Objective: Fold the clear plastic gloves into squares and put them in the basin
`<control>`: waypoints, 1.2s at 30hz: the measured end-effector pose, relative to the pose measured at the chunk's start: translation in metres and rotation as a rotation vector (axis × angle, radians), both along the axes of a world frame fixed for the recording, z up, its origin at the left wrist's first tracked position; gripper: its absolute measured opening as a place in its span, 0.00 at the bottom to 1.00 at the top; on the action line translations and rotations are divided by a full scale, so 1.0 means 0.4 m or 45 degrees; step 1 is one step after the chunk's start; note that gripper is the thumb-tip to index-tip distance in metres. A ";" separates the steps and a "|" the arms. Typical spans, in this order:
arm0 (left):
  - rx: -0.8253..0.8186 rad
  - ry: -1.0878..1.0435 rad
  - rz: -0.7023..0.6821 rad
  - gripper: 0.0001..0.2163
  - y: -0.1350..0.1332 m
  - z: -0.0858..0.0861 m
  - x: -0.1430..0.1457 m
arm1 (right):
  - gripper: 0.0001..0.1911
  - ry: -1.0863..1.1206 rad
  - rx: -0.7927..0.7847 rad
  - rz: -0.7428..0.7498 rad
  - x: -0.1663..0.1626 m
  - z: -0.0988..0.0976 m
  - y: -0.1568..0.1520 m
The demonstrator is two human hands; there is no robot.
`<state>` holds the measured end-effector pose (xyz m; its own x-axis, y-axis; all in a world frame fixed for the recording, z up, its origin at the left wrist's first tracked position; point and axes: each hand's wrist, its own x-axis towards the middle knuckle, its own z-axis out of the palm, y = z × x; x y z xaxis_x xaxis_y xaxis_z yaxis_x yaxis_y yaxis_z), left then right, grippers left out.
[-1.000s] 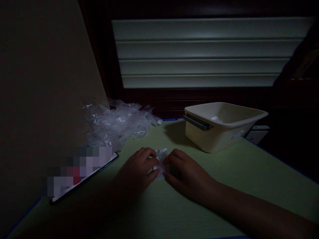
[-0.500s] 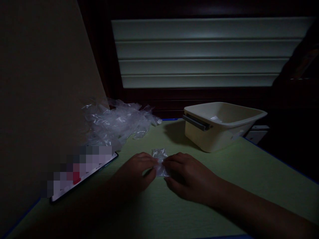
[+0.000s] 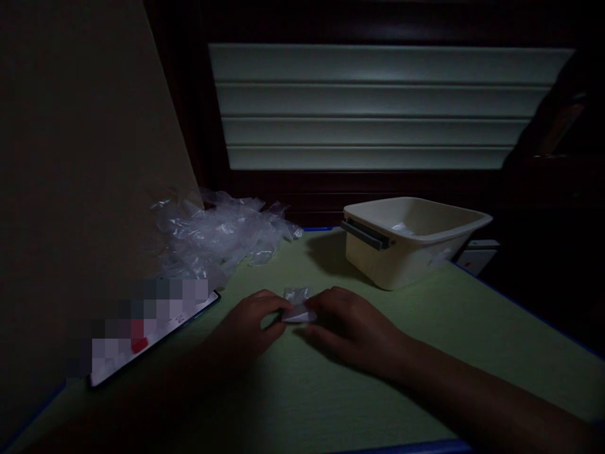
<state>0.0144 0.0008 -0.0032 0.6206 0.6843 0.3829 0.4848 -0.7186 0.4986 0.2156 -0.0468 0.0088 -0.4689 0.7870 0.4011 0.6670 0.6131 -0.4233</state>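
Observation:
A small clear plastic bag (image 3: 297,311) lies on the green table in front of me, looking folded across its middle. My left hand (image 3: 253,321) grips its left edge between thumb and fingers. On the opposite side, my right hand (image 3: 347,321) has its fingertips on the bag's right edge, with the thumb lower down near the bag's corner. The dim light hides exactly how the right fingertips meet the plastic.
A heap of clear plastic bags (image 3: 220,230) lies at the back left against the wall. A phone (image 3: 161,340) leans at the left, its screen partly blurred. A cream tub (image 3: 378,268) with a grey handle stands at the back right, some clear plastic inside.
The near part of the plastic bag has been folded up, so the bag looks shorter. Both hands stay at its sides. The whole view has shifted slightly.

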 end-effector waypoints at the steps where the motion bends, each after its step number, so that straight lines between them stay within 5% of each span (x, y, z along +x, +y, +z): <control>1: -0.008 -0.013 -0.001 0.09 0.001 0.000 -0.001 | 0.18 0.029 0.012 0.010 0.001 -0.002 0.000; 3: -0.010 -0.057 -0.048 0.08 0.002 -0.001 -0.001 | 0.23 0.036 0.015 0.020 0.001 -0.004 0.000; 8: 0.030 -0.098 -0.190 0.06 0.005 0.000 0.000 | 0.08 0.004 -0.087 0.007 -0.008 0.003 0.001; 17: -0.268 -0.128 0.141 0.07 -0.010 0.011 0.013 | 0.07 0.284 -0.333 -0.060 -0.013 0.010 -0.007; 24: -0.346 -0.144 0.145 0.14 -0.015 0.002 0.013 | 0.09 0.361 -0.306 -0.128 -0.014 0.000 0.003; 29: -0.212 -0.106 0.158 0.18 -0.015 -0.011 0.015 | 0.05 0.238 -0.293 -0.076 -0.018 -0.005 0.003; 36: 0.204 0.187 0.264 0.06 -0.015 -0.001 0.008 | 0.07 0.081 -0.224 -0.096 -0.024 0.001 -0.001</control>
<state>0.0174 -0.0051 -0.0035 0.5306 0.7402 0.4130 0.6879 -0.6607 0.3005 0.2061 -0.0473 0.0090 -0.3837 0.8796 0.2813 0.6768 0.4751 -0.5623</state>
